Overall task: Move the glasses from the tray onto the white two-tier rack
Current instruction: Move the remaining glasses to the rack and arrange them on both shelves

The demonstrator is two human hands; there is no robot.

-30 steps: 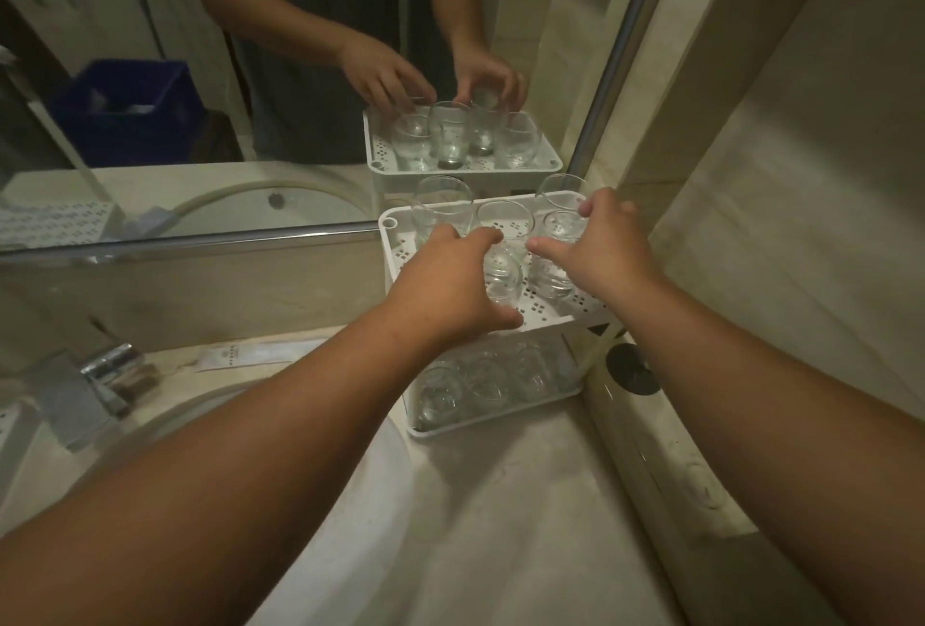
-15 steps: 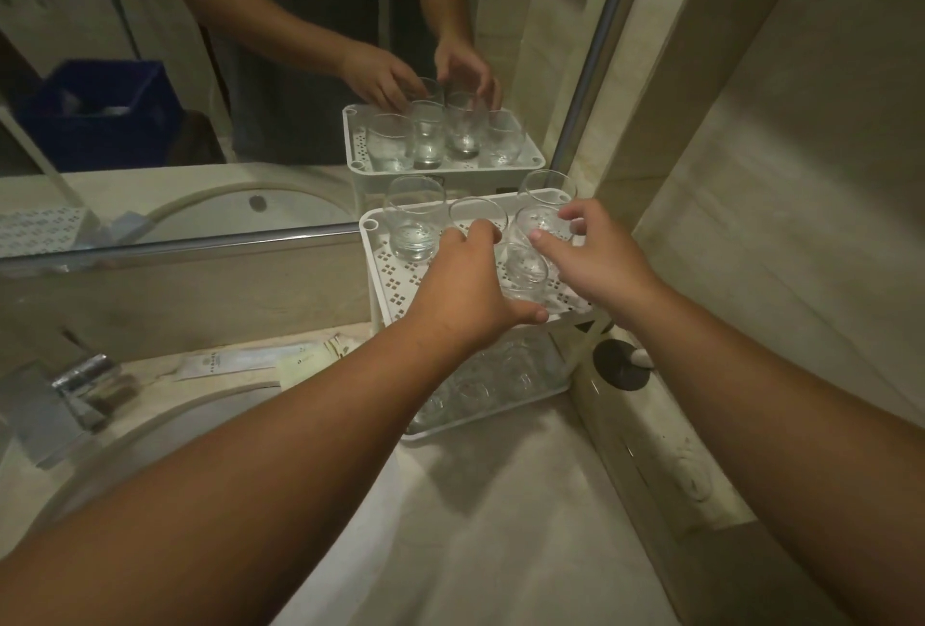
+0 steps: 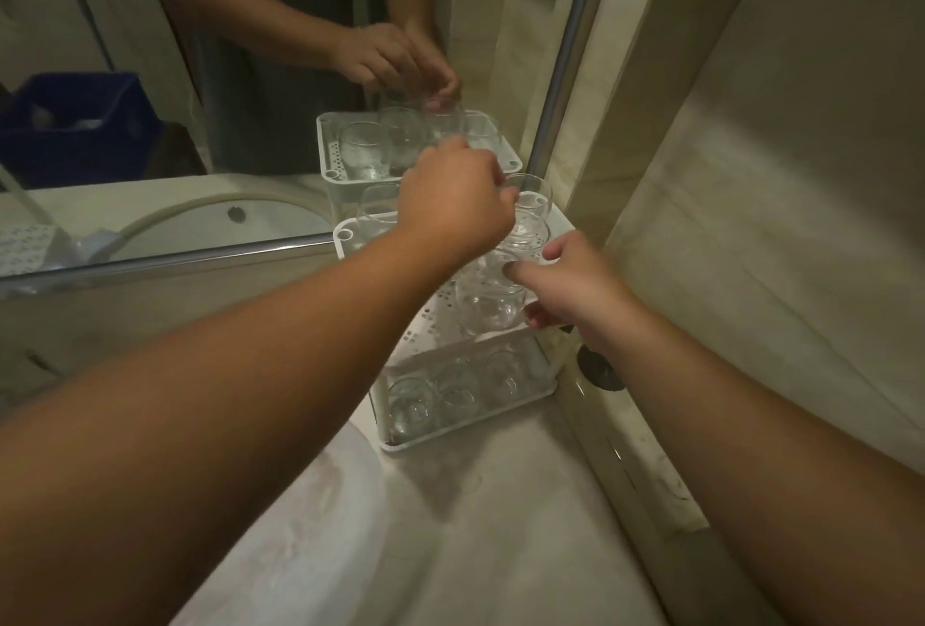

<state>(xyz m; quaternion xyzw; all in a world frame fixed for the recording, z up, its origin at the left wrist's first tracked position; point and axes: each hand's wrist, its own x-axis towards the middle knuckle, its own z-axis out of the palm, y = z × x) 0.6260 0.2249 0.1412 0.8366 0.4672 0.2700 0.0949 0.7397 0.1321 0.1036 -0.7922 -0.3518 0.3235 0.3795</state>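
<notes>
1. The bench (image 3: 500, 540) is the biggest thing here: pale stone-look slab, smooth with faint mottling, tucked into a corner between a mirror (image 3: 150, 50) and a beige tiled wall (image 3: 751, 175). A round white basin (image 3: 280, 550) curves in at the lower left.
2. The white two-tier rack (image 3: 500, 341) sits on the bench right up against the mirror. It's matte white plastic, rectangular with rounded corners, and the top shelf is punched with small drain holes.
3. The glasses are all on the rack. They're clear, short, round-bodied tumblers with thick bases, shiny enough that they half vanish in the dim light. A row of lower-tier glasses (image 3: 455, 393) stands upright on the bottom shelf, side by side. More stand on the top shelf, including a back-left glass (image 3: 375, 212) near the mirror.
4. The left hand (image 3: 450, 205) reaches over the top shelf with its fingers curled in, thumb and fingertips pinching the rim of a back-right glass (image 3: 530, 200).
5. The right hand (image 3: 575, 290) is at the front right of the top shelf. Its thumb and forefinger are spread either side of the front glass (image 3: 488, 305), touching it at the rim and lower side, so it's holding that one.
6. Tiny thing: a dark round disc (image 3: 598, 370) lies on the ledge just right of the rack.
</notes>
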